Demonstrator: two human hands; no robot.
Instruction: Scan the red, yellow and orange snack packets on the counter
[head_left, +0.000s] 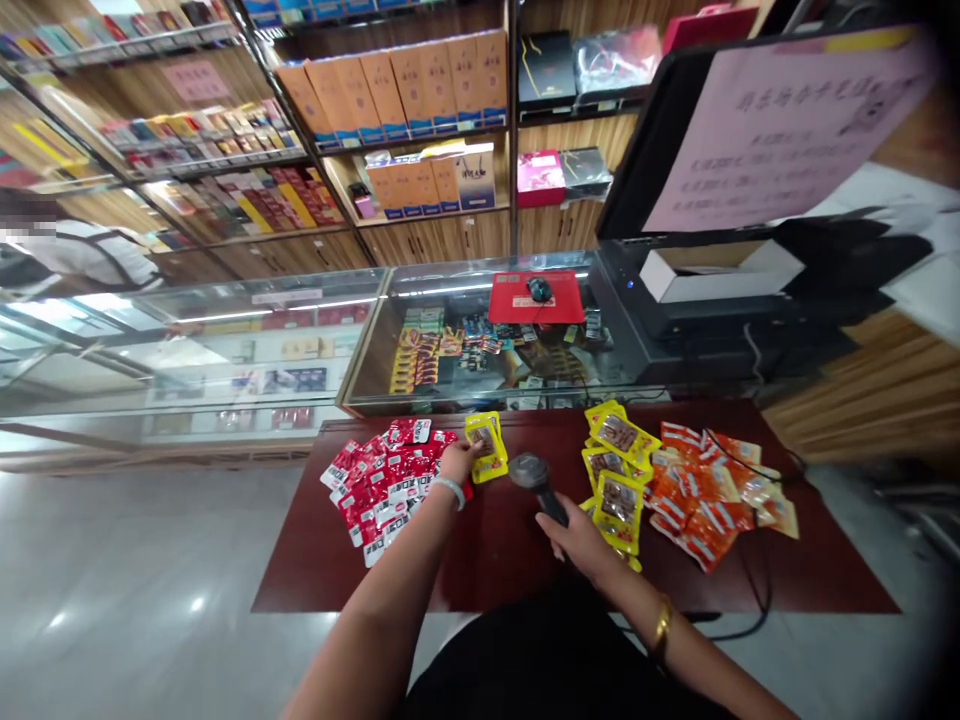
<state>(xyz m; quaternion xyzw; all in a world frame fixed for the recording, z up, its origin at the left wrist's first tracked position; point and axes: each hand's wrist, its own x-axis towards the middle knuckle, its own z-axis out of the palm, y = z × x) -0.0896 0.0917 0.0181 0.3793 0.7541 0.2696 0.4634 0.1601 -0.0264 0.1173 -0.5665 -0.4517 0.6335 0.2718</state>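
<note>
My left hand (pixel 459 463) pinches the edge of a yellow snack packet (pixel 491 455) with a clear window, near the table's far edge. A pile of red and white snack packets (pixel 394 470) lies beside and partly under that hand. My right hand (pixel 581 540) is wrapped round the handle of a black barcode scanner (pixel 534 477), whose head points toward the yellow packet. To the right of the scanner sits a heap of yellow packets (pixel 621 500), and my right hand partly covers its near side. Orange packets (pixel 690 500) lie farther right.
The dark red table (pixel 517 570) adjoins a glass display case (pixel 375 340). On the case are a red mat (pixel 502 300) with a mouse (pixel 538 289) and a black checkout terminal (pixel 660 330). A black cable (pixel 766 590) loops at the right. Another person (pixel 97 250) stands far left.
</note>
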